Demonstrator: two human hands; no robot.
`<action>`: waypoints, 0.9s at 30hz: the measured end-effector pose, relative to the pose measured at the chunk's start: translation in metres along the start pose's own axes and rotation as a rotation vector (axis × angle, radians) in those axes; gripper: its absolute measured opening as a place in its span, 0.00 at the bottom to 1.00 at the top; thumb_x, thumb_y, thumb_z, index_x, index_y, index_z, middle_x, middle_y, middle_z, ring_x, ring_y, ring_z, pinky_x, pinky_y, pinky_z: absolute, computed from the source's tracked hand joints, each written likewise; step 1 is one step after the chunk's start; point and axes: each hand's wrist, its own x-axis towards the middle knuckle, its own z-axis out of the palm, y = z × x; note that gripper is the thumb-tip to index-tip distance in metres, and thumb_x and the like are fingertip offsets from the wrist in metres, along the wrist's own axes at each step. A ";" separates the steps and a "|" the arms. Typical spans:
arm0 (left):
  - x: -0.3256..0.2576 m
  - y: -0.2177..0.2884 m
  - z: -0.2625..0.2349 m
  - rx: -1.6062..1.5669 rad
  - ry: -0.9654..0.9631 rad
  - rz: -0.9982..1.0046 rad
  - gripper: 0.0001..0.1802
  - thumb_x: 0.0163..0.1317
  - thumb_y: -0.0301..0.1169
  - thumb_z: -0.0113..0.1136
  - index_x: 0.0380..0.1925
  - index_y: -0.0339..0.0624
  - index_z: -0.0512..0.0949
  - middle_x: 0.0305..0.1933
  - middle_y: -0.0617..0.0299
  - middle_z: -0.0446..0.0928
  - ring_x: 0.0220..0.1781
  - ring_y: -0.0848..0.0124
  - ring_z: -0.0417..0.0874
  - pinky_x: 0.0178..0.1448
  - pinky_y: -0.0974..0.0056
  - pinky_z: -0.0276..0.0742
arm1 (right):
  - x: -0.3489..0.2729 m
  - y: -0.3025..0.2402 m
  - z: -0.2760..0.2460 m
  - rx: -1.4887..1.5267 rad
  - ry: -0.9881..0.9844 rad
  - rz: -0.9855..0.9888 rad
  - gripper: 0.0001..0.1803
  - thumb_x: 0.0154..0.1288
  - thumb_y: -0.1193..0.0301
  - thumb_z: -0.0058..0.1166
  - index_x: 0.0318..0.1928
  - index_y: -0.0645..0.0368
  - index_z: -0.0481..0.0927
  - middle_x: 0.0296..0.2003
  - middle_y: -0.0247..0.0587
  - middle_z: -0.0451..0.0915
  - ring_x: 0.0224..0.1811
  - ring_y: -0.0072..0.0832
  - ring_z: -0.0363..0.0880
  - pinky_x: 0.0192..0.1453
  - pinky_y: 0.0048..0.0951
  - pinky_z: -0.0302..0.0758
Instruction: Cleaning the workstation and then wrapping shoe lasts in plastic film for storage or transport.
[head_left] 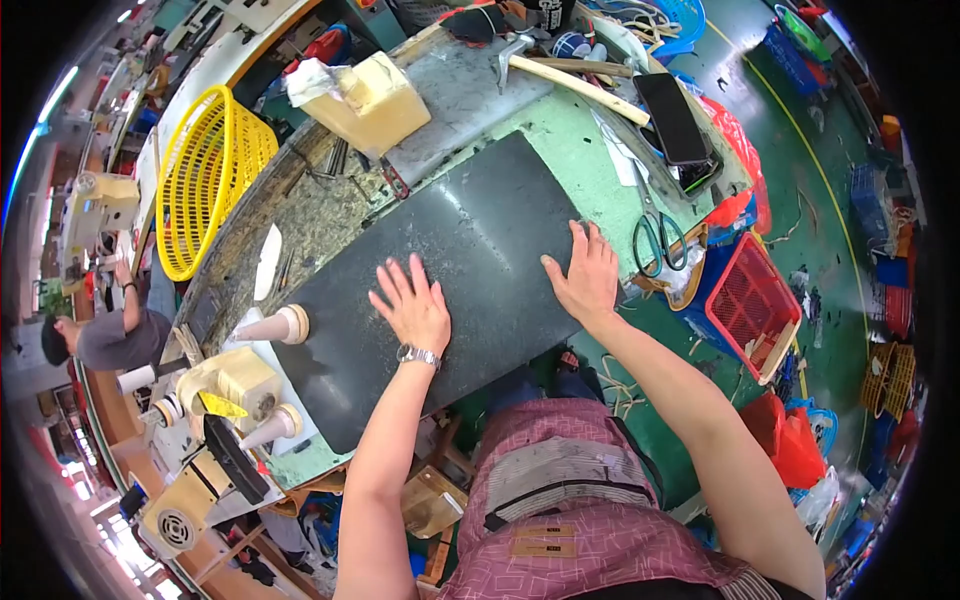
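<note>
A large black rectangular board (pixel 470 270) lies slantwise across the worktable in front of me. My left hand (pixel 415 312) rests flat on its middle with fingers spread; a watch is on that wrist. Near the board's right edge, my right hand (pixel 588 275) lies with its fingers apart and the thumb stretched out. Neither hand holds anything. Beyond the board, a claw hammer (pixel 575 86) with a wooden handle lies on the table. Scissors (pixel 655 235) with dark green handles sit to the right of my right hand, and a black phone (pixel 672 120) lies farther back.
A cream block-shaped object (pixel 375 105) stands behind the board. Thread cones (pixel 275 326) and a cream sewing machine (pixel 232 385) are at the left. A yellow basket (pixel 215 180) leans at the far left, near another person (pixel 125 335). A red crate (pixel 750 305) stands on the right.
</note>
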 end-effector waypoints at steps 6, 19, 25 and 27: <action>0.079 0.043 -0.008 0.053 0.194 0.066 0.28 0.60 0.44 0.43 0.60 0.51 0.56 0.65 0.51 0.51 0.68 0.53 0.46 0.64 0.40 0.38 | 0.004 -0.005 -0.010 -0.117 -0.005 -0.039 0.37 0.53 0.51 0.50 0.58 0.58 0.57 0.55 0.60 0.59 0.56 0.49 0.58 0.59 0.43 0.55; 0.044 0.053 0.010 -0.007 0.106 0.012 0.31 0.61 0.46 0.41 0.62 0.47 0.53 0.66 0.47 0.48 0.69 0.53 0.43 0.65 0.42 0.38 | 0.002 0.008 -0.008 -0.107 0.006 -0.028 0.37 0.54 0.51 0.49 0.59 0.59 0.56 0.56 0.59 0.58 0.56 0.49 0.58 0.59 0.43 0.55; 0.170 0.079 0.016 -0.108 0.220 0.138 0.33 0.61 0.51 0.36 0.61 0.42 0.54 0.65 0.47 0.51 0.68 0.55 0.46 0.67 0.50 0.41 | -0.008 -0.011 -0.005 -0.070 -0.022 -0.063 0.38 0.54 0.51 0.49 0.59 0.59 0.55 0.56 0.59 0.58 0.56 0.50 0.58 0.59 0.44 0.55; 0.156 0.080 0.022 -0.125 0.165 0.381 0.39 0.59 0.55 0.36 0.60 0.34 0.53 0.65 0.47 0.50 0.68 0.57 0.47 0.68 0.53 0.42 | 0.003 -0.003 -0.009 0.008 -0.035 -0.036 0.37 0.54 0.52 0.50 0.59 0.60 0.55 0.56 0.59 0.58 0.57 0.49 0.58 0.59 0.44 0.55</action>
